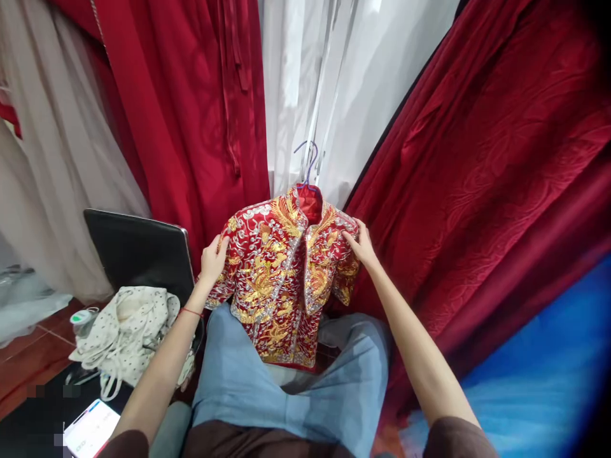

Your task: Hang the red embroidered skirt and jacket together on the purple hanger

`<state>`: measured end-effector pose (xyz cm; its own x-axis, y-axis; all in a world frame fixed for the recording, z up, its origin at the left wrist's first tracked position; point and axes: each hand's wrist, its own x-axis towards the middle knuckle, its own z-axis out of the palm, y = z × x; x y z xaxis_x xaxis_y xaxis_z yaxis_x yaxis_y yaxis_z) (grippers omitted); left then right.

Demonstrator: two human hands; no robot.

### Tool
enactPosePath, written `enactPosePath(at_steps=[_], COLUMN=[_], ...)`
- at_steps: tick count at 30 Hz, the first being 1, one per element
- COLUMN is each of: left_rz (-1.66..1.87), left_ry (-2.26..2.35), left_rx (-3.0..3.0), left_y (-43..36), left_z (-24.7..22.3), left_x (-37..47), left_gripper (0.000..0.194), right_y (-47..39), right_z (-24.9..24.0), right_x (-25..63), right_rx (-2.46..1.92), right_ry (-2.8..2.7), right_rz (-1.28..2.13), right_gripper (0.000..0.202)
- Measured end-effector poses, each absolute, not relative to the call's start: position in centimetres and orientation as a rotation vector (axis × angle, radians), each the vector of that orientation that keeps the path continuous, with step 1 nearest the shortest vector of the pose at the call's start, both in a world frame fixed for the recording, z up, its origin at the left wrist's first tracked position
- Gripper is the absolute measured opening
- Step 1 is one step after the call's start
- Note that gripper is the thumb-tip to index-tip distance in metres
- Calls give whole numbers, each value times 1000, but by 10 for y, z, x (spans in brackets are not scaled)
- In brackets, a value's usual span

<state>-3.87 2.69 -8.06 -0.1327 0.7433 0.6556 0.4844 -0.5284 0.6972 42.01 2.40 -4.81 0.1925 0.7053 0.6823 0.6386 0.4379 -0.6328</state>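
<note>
A red jacket [267, 273] with gold and silver embroidery hangs upright in front of me, on a purple hanger [312, 156] whose hook sticks up from the collar. My left hand [213, 257] grips its sleeve on the left, thumb in front and the other fingers mostly hidden behind. At the opposite shoulder, my right hand [361, 243] pinches the fabric near the top of the sleeve. The front of the jacket hangs partly apart at the neck, showing a red lining. Its lower part comes down between my knees.
Red garments [200, 95] hang at the left, and a darker red patterned one [501, 172] at the right. Beside my left arm are a black chair back [140, 251], a dotted white cloth bag [133, 324], a capped bottle [83, 321] and a lit phone [90, 429]. Blue fabric [548, 362] lies lower right.
</note>
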Motion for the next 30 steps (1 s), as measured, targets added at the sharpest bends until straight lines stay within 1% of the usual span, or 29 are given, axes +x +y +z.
enactPosePath(at_steps=[4, 7, 9, 11, 14, 16, 17, 19, 22, 25, 28, 29, 30], left_rz=[1998, 2147, 2177, 2122, 1883, 1766, 1754, 1787, 1842, 1867, 1920, 1956, 1990], left_ry=[1437, 1462, 1475, 1479, 1419, 1331, 1293, 1244, 1212, 1312, 1571, 1658, 1724], left_rx=[1774, 1674, 1633, 1660, 1739, 1718, 1697, 1675, 1687, 1651, 1652, 1656, 1649], left_y=[37, 47, 53, 55, 52, 48, 47, 47, 53, 54, 40, 30, 18], left_z=[-66, -51, -48, -56, -79, -91, -94, -94, -87, -91, -118, -133, -149], left_x=[-32, -30, -29, -28, -30, -33, -35, -37, -36, -29, -16, -10, -3], left_gripper=[42, 43, 44, 45, 45, 45, 46, 44, 41, 43, 36, 39, 46], right_y=[-8, -23, -26, -24, -17, -16, -18, -23, -31, -32, -31, -34, -40], right_z=[-30, -3, 9, 11, -4, -14, -17, -17, -12, -18, -57, -78, -103], right_x=[431, 441, 444, 444, 438, 435, 434, 431, 421, 403, 376, 363, 349], right_rx=[-1191, -1150, -1131, -1175, -1249, -1220, -1199, -1199, -1342, -1594, -1773, -1791, -1783], right_ry=[-1511, -1458, -1409, -1356, -1254, -1212, -1211, -1248, -1306, -1303, -1264, -1250, -1232], right_rz=[-12, -61, 93, 386, 768, 851, 826, 662, 253, -167, -441, -464, -435], right_gripper=[45, 43, 44, 49, 58, 64, 65, 65, 67, 83, 103, 105, 102])
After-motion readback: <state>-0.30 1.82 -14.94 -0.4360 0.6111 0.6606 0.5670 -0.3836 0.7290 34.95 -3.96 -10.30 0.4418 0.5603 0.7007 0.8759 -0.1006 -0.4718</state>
